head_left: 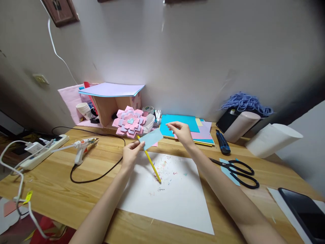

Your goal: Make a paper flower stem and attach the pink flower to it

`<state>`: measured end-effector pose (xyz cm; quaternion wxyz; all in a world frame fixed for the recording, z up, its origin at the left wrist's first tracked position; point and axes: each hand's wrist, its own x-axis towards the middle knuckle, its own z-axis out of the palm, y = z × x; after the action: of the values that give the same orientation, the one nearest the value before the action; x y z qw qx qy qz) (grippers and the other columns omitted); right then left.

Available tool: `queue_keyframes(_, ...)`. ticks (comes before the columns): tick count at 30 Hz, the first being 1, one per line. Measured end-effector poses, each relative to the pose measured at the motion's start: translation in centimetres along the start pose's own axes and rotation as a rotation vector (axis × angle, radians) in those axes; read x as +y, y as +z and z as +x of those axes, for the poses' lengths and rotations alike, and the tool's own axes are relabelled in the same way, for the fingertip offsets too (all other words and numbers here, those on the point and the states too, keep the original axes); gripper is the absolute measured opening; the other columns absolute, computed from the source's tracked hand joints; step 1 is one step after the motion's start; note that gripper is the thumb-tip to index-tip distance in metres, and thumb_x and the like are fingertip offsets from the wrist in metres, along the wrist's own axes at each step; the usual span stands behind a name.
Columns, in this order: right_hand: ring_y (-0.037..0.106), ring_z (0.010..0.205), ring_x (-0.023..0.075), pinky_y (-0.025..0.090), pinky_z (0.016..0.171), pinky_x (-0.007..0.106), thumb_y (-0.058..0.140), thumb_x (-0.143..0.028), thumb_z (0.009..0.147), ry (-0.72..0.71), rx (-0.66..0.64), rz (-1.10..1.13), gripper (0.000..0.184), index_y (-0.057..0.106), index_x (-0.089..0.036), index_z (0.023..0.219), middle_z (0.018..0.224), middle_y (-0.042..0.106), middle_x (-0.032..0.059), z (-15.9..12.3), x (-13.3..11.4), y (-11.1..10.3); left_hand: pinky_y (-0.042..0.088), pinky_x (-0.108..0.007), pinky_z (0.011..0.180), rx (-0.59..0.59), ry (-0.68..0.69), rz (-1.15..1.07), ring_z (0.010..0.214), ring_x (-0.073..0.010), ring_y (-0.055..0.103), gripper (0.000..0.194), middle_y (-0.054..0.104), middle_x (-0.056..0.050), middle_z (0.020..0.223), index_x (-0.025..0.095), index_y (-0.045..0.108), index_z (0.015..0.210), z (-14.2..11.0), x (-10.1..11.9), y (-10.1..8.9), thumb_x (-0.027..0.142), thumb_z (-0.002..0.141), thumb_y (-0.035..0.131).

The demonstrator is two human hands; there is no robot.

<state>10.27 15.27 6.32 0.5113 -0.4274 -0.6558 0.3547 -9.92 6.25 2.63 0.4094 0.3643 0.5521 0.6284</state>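
My left hand (132,152) pinches a light blue paper piece (152,138) between thumb and fingers, above a white sheet (177,206). A yellow pencil (153,166) slants down past that piece, its upper part hidden behind it. Whether the hand also touches the pencil, I cannot tell. My right hand (181,133) is raised to the right of the paper piece, in front of a stack of coloured paper (182,122). Its thumb and forefinger are drawn together, and anything between them is too small to make out.
At the left lie a glue gun (82,149) with its black cable and a power strip (45,152). Behind stand a pink paper flower (130,122) and a box (105,110). Scissors (238,171), a utility knife (223,142), paper rolls (273,139) and a phone (304,213) are right.
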Motion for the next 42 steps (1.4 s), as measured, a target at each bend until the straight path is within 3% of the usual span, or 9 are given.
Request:
queue_keyframes(3,0.061,0.077,0.0169,0.045,0.073,0.029,0.061,-0.032,0.072,-0.126,0.076,-0.188,0.016,0.067,-0.018,0.077,0.084,0.069,0.0058,4.9,0.7,1.9,0.047,-0.024,0.063,0.013,-0.021,-0.015,0.067,-0.0156,0.063,0.035,0.071,-0.008,0.075,0.012,0.072,0.075,0.1,0.0,0.0,0.035,0.050,0.080)
queue_keyframes(7,0.060,0.072,0.0183,0.043,0.067,0.029,0.060,-0.032,0.073,-0.068,0.105,-0.326,0.018,0.066,-0.015,0.071,0.077,0.069,0.0088,9.6,2.1,4.8,0.047,-0.024,0.062,0.022,-0.029,-0.023,0.066,-0.0159,0.063,0.036,0.071,-0.008,0.074,0.011,0.072,0.075,0.3,0.1,-0.2,0.034,0.049,0.081)
queue_keyframes(13,0.059,0.079,0.0164,0.042,0.073,0.027,0.052,-0.032,0.081,-0.214,-0.036,-0.344,0.022,0.068,-0.017,0.080,0.086,0.068,0.0076,10.8,1.6,7.3,0.048,-0.024,0.068,0.087,0.029,-0.032,0.072,-0.0164,0.064,0.031,0.072,-0.008,0.081,0.013,0.072,0.077,0.6,0.3,-1.0,0.033,0.054,0.079)
queue_keyframes(18,0.054,0.093,0.0215,0.037,0.085,0.033,0.060,-0.012,0.072,-0.379,-0.282,-0.417,0.017,0.071,-0.025,0.076,0.093,0.068,0.0048,9.7,0.0,8.0,0.048,-0.025,0.069,0.061,0.099,-0.008,0.072,-0.0180,0.064,0.029,0.071,-0.008,0.077,0.012,0.072,0.075,0.1,0.9,-0.8,0.033,0.056,0.077)
queue_keyframes(22,0.055,0.093,0.0196,0.038,0.086,0.035,0.042,-0.007,0.078,-0.389,-0.243,-0.328,0.035,0.068,-0.023,0.093,0.095,0.068,0.0045,7.4,-1.1,6.3,0.047,-0.024,0.065,0.018,0.132,0.029,0.067,-0.0159,0.062,0.024,0.070,-0.004,0.070,0.013,0.072,0.073,-0.2,1.0,-0.4,0.032,0.059,0.076)
queue_keyframes(24,0.058,0.090,0.0174,0.042,0.084,0.033,0.038,-0.010,0.080,-0.359,-0.158,-0.146,0.035,0.066,-0.021,0.097,0.094,0.067,0.0047,5.5,-2.0,4.7,0.046,-0.023,0.063,0.006,0.155,0.039,0.066,-0.0155,0.061,0.021,0.069,-0.003,0.069,0.014,0.072,0.072,-0.3,1.0,-0.4,0.031,0.061,0.074)
queue_keyframes(26,0.060,0.084,0.0170,0.045,0.078,0.031,0.040,-0.016,0.082,-0.344,-0.206,-0.037,0.029,0.066,-0.020,0.094,0.088,0.066,0.0049,3.3,-2.9,3.3,0.047,-0.023,0.063,-0.011,0.168,0.031,0.066,-0.0154,0.061,0.019,0.069,-0.003,0.069,0.014,0.071,0.072,-0.4,1.0,-0.3,0.031,0.062,0.073)
queue_keyframes(32,0.054,0.065,0.0148,0.043,0.060,0.028,0.052,-0.026,0.081,-0.553,-0.405,-0.228,0.019,0.066,-0.023,0.093,0.073,0.061,0.0035,-2.8,-4.4,2.5,0.048,-0.026,0.066,-0.085,0.209,0.047,0.069,-0.0171,0.062,0.020,0.070,-0.005,0.075,0.016,0.072,0.080,-1.7,1.8,0.0,0.029,0.065,0.072)
queue_keyframes(42,0.053,0.053,0.0115,0.033,0.053,0.025,0.048,-0.023,0.087,-0.810,-0.216,-0.575,0.020,0.067,-0.021,0.093,0.059,0.063,0.0015,-5.3,-4.1,3.6,0.048,-0.026,0.067,-0.124,0.375,0.115,0.070,-0.0159,0.061,0.015,0.069,-0.005,0.078,0.017,0.071,0.082,-3.2,2.4,0.5,0.025,0.068,0.069)
